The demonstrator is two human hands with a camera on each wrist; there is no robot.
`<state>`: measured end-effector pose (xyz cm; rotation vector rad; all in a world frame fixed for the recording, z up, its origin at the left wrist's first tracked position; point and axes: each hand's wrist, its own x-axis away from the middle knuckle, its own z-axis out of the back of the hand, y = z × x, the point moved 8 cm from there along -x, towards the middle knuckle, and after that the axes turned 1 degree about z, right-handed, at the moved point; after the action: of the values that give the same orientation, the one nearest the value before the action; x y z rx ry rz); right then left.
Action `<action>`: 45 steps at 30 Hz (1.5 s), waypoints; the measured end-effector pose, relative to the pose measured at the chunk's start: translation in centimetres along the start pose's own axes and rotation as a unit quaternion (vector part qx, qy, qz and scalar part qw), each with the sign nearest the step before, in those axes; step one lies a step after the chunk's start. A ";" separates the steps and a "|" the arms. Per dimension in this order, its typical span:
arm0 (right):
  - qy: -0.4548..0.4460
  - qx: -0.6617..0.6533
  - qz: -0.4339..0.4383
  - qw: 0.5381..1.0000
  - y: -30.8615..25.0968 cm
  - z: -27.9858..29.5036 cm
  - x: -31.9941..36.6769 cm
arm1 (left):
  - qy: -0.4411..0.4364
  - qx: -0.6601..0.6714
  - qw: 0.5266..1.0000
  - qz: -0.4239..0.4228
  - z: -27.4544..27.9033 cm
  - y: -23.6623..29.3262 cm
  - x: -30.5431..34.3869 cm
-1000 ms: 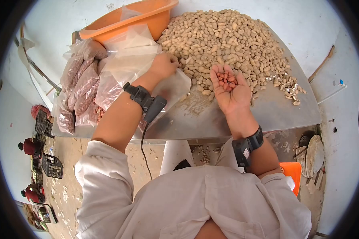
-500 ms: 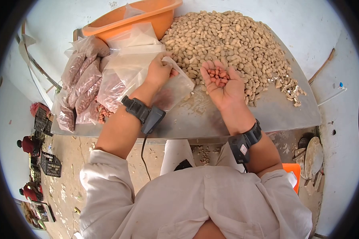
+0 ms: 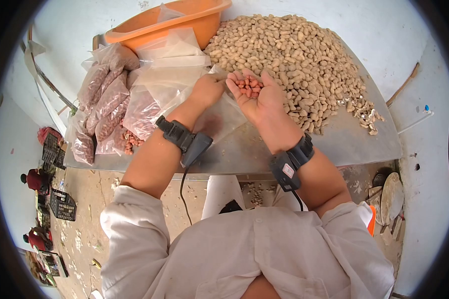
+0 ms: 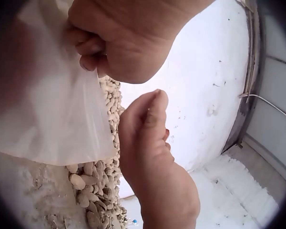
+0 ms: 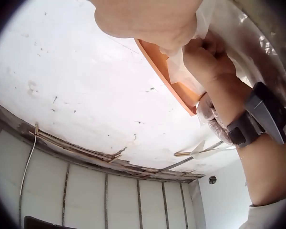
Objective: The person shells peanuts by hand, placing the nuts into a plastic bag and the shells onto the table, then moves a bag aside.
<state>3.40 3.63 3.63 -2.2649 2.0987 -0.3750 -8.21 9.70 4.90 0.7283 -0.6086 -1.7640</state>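
Observation:
My left hand grips a clear plastic bag by its upper edge, fingers curled on the film, as the left wrist view also shows. The bag hangs over the metal table with reddish contents showing dimly through it. Palm up and lightly cupped, my right hand carries several red shelled peanuts. Its fingertips are right beside the left hand, close to the bag's top. In the left wrist view the right hand is seen from its side, and its palm is mostly hidden.
A large heap of unshelled peanuts covers the table's back. Filled bags lie at left, loose kernels beside them. Behind are flat empty bags and an orange basin. Broken shells lie at right; the table's edge is in front.
My right hand has moved left with the shelled peanuts, up to the left hand. The left hand has lifted the bag's edge and shifted slightly right.

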 end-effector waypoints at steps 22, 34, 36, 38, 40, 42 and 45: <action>-0.052 0.314 0.050 0.947 -1.3 -2.6 -3.6 | 0.089 0.245 0.964 -0.048 3.1 0.9 2.6; -0.060 0.385 0.230 0.892 -15.3 -1.9 1.9 | 0.184 0.467 0.857 -0.114 12.8 1.5 6.8; -0.092 0.518 0.205 0.826 -15.3 -1.8 1.1 | 0.146 0.457 0.873 -0.090 10.8 1.9 5.3; -0.113 0.636 0.188 0.740 -15.1 -1.4 1.0 | 0.113 0.446 0.885 -0.067 9.0 2.1 3.7; -0.122 0.738 0.180 0.639 -15.1 -0.9 1.2 | 0.069 0.442 0.892 -0.064 7.4 2.0 2.2; -0.157 0.796 0.154 0.564 -15.1 -0.5 1.8 | 0.051 0.446 0.893 -0.042 5.8 1.4 0.8; -0.175 0.854 0.137 0.470 -15.3 0.1 2.2 | 0.055 0.431 0.901 0.000 3.4 -0.5 -0.9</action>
<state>18.49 2.77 6.68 -0.5605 0.6772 -1.0953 -10.78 10.87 7.05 1.4100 -1.3364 -1.3901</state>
